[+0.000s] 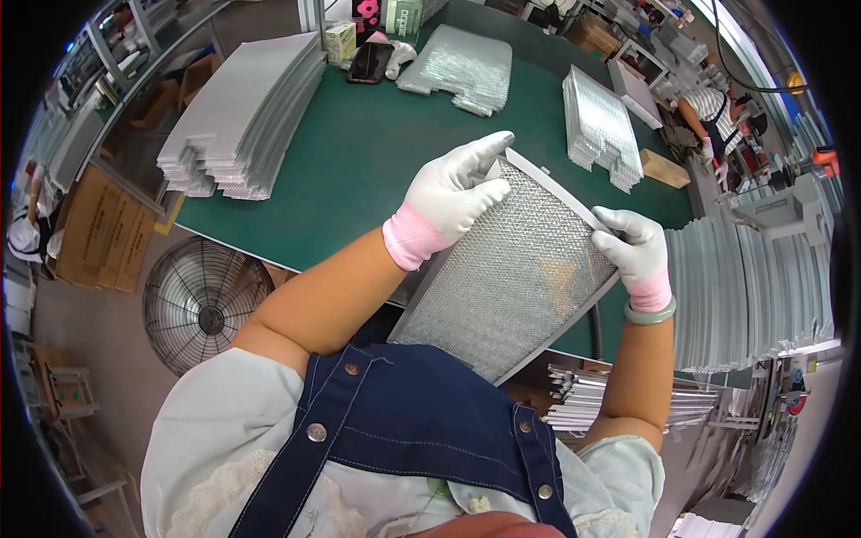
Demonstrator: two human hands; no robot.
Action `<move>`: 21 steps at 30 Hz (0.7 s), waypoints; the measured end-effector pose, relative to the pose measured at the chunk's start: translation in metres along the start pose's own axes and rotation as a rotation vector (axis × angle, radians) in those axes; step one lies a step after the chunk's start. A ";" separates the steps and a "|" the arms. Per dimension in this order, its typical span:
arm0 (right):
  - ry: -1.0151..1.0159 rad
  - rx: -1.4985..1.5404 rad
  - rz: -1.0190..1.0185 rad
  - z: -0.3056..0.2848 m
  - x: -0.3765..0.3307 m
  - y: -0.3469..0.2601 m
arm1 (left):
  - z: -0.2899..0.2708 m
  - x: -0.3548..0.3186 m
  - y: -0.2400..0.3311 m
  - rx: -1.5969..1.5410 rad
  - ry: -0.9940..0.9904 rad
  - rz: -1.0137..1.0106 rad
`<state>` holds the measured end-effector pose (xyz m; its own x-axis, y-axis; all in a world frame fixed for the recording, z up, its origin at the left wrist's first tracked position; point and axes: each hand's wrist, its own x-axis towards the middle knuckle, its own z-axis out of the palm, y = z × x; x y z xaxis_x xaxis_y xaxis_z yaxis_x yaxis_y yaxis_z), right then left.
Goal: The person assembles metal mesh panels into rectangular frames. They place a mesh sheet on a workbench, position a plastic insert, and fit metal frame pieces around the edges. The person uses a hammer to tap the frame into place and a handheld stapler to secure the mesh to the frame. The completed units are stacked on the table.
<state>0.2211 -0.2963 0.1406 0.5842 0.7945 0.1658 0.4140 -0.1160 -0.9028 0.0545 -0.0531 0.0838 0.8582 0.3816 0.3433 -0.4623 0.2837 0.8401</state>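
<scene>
In front of my chest I hold a silvery mesh filter panel in a thin metal frame, tilted, its near end by my apron. My left hand, in a white glove with a pink cuff, grips the far left corner, thumb over the mesh and index finger along the frame. At the far right corner, my gloved right hand pinches the frame between thumb and fingers. A pale metal strip runs along the far edge between both hands. The undersides of the panel and the fingers beneath it are hidden.
On the green table lie a tall stack of mesh sheets, two smaller stacks, a phone and a tan block. Many framed panels line the right. A floor fan stands at left. Another person works at far right.
</scene>
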 end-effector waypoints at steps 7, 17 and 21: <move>-0.019 0.000 -0.113 0.002 -0.001 -0.002 | -0.004 -0.006 0.013 0.052 -0.061 0.010; -0.047 -0.077 -0.168 0.004 -0.001 -0.010 | -0.011 -0.011 0.017 0.127 -0.046 0.023; -0.057 -0.094 -0.125 0.003 -0.002 -0.011 | -0.002 -0.008 0.018 0.052 0.011 0.021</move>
<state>0.2134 -0.2951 0.1490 0.4843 0.8385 0.2497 0.5461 -0.0668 -0.8351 0.0386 -0.0496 0.0949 0.8460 0.3962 0.3567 -0.4673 0.2292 0.8538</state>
